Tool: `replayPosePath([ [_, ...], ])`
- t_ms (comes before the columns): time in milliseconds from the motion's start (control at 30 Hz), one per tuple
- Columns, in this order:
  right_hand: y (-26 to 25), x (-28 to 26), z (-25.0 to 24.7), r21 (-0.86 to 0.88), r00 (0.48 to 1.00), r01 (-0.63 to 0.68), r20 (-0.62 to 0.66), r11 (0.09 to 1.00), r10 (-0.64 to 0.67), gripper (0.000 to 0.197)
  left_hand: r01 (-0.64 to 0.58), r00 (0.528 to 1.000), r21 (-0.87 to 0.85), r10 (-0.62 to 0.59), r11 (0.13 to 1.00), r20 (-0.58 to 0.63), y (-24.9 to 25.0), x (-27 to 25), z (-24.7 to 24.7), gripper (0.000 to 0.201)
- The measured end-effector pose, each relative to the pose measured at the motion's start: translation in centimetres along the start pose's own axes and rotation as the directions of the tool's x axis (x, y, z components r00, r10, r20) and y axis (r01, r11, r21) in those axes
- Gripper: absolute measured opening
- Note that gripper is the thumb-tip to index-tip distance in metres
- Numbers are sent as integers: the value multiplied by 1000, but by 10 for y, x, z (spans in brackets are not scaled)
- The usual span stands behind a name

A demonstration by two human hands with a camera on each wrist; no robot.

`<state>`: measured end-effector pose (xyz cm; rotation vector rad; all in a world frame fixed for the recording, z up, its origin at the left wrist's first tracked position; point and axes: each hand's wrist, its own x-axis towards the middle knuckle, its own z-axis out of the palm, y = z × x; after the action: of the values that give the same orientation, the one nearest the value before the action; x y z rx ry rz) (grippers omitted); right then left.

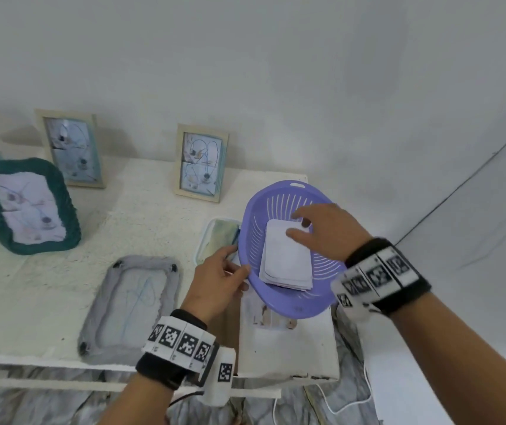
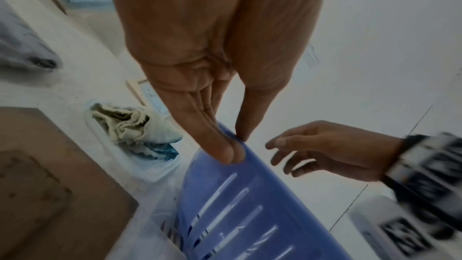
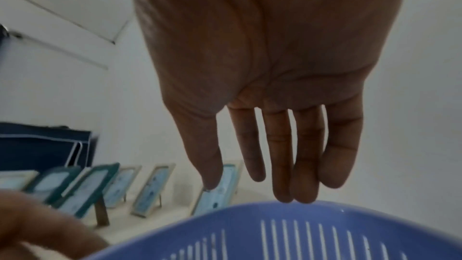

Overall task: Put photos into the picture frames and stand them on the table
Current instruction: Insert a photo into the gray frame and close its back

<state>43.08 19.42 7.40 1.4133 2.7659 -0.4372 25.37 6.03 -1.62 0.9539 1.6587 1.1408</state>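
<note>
**Reaching for the next photo**

At the near edge of the worktop a grey frame lies flat, unfilled. Just beyond it, the left hand pinches the rim of the purple basket, thumb and fingers clamped on the plastic. The photos are stacked inside: thin, light, bendy, probably best lifted by an edge. The right hand hovers over them, fingers loosely apart, holding nothing. Farther back, filled frames stand upright.

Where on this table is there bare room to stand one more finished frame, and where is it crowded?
Free: the table between the green frame, wooden frame and flat grey frame. Crowded: the right end, where the left hand holds the purple basket beside the cloth tray.
</note>
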Motion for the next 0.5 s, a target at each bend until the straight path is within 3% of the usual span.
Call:
replayPosePath([
  [233, 0, 92, 20, -276, 970, -70, 204, 959, 129, 50, 15, 998, -47, -12, 999, 55, -2, -1, 0, 55],
  [500, 16, 108, 69, -420, 961, -30, 239, 907, 143, 47, -46, 995, 49, 42, 998, 89, -5, 2, -5, 56],
])
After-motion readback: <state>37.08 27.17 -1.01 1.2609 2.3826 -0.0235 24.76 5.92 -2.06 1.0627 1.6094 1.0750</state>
